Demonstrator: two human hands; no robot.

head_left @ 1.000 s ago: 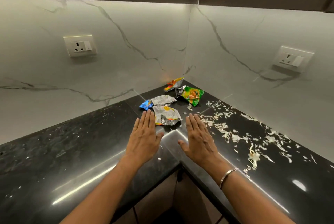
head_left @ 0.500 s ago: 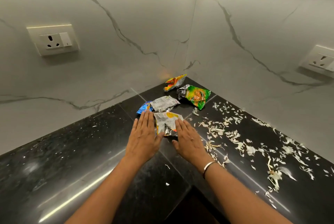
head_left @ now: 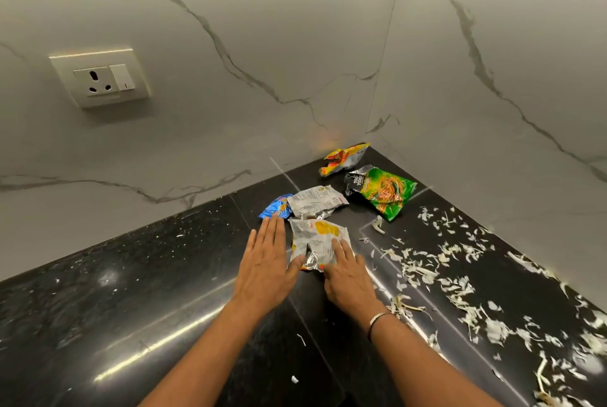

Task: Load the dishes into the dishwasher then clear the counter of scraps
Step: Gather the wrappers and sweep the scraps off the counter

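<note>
Several empty snack wrappers lie in the corner of the black counter (head_left: 138,275). Nearest me is a silver and yellow wrapper (head_left: 317,237). Behind it lie a silver wrapper (head_left: 315,203), a blue one (head_left: 276,207), a green one (head_left: 382,191) and an orange-yellow one (head_left: 345,158). My left hand (head_left: 264,270) lies flat on the counter beside the nearest wrapper, fingers straight, thumb at its lower edge. My right hand (head_left: 348,275) rests with straight fingers on that wrapper's lower right part. White vegetable shreds (head_left: 453,278) are strewn over the counter's right side.
Marble-look walls meet at the corner behind the wrappers. A wall socket (head_left: 100,78) sits on the left wall. A few small white crumbs (head_left: 294,379) lie on the counter between my forearms.
Both hands have slid forward toward the corner. My right hand has come onto the silver and yellow wrapper, and my left hand has come up beside it.
</note>
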